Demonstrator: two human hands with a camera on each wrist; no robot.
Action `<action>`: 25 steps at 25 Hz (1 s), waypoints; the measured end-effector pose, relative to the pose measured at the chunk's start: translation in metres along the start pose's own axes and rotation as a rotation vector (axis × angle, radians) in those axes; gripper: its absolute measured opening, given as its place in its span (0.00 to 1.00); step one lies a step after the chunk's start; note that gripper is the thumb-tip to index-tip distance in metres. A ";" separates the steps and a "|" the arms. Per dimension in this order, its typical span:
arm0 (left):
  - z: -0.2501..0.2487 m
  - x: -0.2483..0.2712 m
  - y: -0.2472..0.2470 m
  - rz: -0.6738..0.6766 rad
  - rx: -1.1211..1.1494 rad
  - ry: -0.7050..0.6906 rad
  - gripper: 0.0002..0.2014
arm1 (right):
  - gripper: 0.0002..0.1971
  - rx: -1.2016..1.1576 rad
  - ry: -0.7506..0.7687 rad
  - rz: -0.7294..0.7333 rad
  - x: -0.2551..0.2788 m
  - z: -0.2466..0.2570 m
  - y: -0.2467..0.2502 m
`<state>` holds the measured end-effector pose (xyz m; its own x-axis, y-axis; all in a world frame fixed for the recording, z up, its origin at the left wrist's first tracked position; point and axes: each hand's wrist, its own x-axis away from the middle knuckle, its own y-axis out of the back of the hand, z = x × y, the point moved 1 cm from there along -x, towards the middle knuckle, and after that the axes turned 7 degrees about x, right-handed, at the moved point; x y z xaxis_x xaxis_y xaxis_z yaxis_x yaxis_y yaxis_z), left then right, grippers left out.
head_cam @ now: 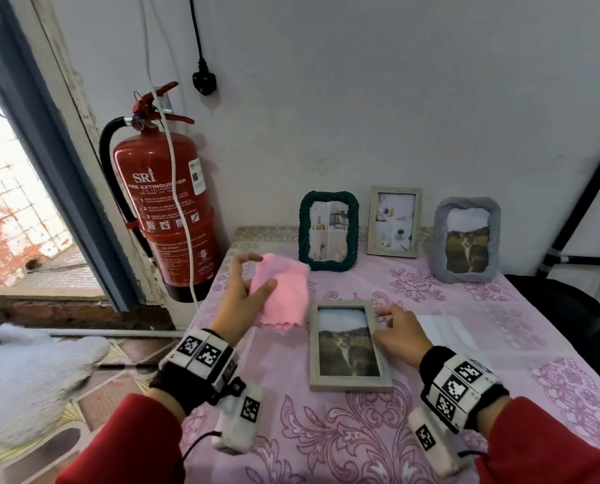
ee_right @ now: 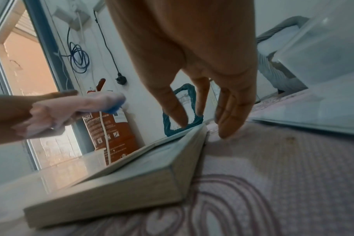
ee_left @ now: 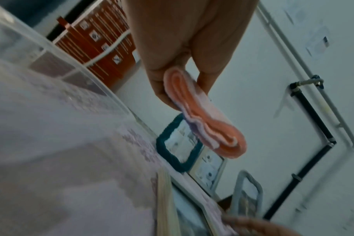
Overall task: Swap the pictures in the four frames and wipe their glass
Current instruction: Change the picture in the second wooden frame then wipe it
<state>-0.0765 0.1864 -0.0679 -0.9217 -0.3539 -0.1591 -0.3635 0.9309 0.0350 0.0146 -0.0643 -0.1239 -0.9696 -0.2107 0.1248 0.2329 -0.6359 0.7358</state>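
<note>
A pale wooden frame [head_cam: 347, 345] with a cat picture lies flat, glass up, on the pink tablecloth [head_cam: 326, 431]. My left hand [head_cam: 248, 291] holds a folded pink cloth [head_cam: 284, 291] above the table, left of the frame; the left wrist view shows the cloth [ee_left: 202, 121] pinched between thumb and fingers. My right hand [head_cam: 391, 323] rests open at the frame's upper right corner, fingers [ee_right: 230, 115] straight, near the frame's edge [ee_right: 194, 143]. Three frames stand at the back: a dark green one [head_cam: 328, 231], a pale wooden one [head_cam: 394, 221] and a grey one [head_cam: 466, 239].
A red fire extinguisher [head_cam: 165, 207] hangs on the wall left of the table, with a white cord over it. A clear plastic sheet [head_cam: 445, 330] lies right of the flat frame. A doorway opens at the far left. A black plug [head_cam: 204, 82] hangs on the wall.
</note>
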 end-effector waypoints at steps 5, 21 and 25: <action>-0.004 -0.006 0.060 0.019 -0.214 0.066 0.09 | 0.32 0.226 0.065 0.105 0.004 0.005 -0.008; 0.032 0.008 0.074 0.173 -0.979 0.042 0.28 | 0.29 0.312 0.077 0.122 0.010 0.007 -0.007; 0.031 0.006 0.072 0.183 -0.999 -0.056 0.25 | 0.30 0.316 0.073 0.131 0.009 0.007 -0.007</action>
<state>-0.1038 0.2538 -0.0966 -0.9763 -0.1844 -0.1137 -0.1880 0.4601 0.8678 0.0041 -0.0566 -0.1235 -0.9222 -0.3353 0.1925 0.3093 -0.3411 0.8877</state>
